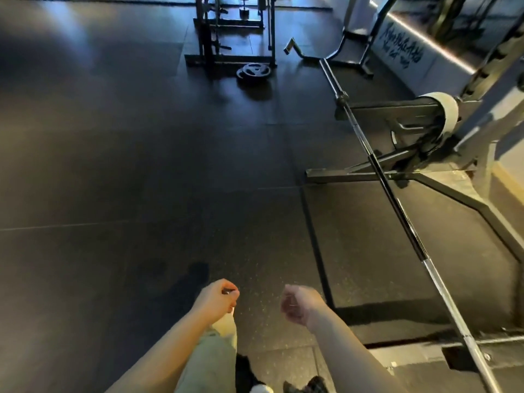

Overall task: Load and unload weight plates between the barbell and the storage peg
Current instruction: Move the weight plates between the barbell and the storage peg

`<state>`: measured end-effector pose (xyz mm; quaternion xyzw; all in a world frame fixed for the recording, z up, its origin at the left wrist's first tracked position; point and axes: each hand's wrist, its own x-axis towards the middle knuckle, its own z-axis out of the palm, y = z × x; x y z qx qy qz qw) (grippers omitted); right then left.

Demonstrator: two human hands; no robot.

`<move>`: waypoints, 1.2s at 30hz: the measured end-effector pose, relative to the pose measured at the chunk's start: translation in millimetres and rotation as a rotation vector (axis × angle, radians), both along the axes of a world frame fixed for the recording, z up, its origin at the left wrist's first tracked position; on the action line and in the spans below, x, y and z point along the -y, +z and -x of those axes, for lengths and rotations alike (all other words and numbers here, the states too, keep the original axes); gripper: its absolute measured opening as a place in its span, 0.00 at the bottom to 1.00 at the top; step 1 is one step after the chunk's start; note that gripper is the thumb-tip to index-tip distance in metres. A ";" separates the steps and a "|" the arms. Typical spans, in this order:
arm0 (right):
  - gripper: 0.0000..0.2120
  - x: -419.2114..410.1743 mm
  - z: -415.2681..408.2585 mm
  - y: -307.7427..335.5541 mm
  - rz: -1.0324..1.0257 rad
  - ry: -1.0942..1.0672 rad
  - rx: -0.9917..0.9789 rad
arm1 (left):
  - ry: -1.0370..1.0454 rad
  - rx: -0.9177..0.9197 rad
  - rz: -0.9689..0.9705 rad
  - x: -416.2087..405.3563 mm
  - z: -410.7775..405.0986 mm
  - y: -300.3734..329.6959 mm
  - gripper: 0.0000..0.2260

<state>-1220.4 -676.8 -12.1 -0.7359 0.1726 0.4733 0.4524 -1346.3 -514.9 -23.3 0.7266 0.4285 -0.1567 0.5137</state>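
Low at six o'clock, the left hand [217, 300] and right hand [299, 304] are hanging loosely curled, gripping nothing. Toward two o'clock the barbell [397, 205] is lying bare on its rack; at twelve, weight plates [253, 72] are resting on the floor. Judging by this, a fetching step is beginning: walking over and lifting a plate.

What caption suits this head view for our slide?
Both hands hang loosely curled over the gym floor, barbell bare, plates lying far off.
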 end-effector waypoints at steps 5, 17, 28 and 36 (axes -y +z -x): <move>0.08 -83.0 -74.6 -9.7 0.036 -0.009 0.058 | -0.148 0.007 -0.013 -84.1 -106.2 -10.3 0.07; 0.06 -274.6 -250.1 16.7 0.282 0.343 0.267 | -0.201 -0.123 -0.076 -327.6 -279.2 -1.8 0.07; 0.10 -439.8 -473.2 -20.7 0.149 0.513 0.107 | -0.188 -0.189 -0.012 -438.7 -472.5 -36.6 0.09; 0.12 -471.3 -693.8 -20.8 0.322 0.464 0.137 | -0.014 -0.089 0.039 -513.7 -670.9 -7.3 0.07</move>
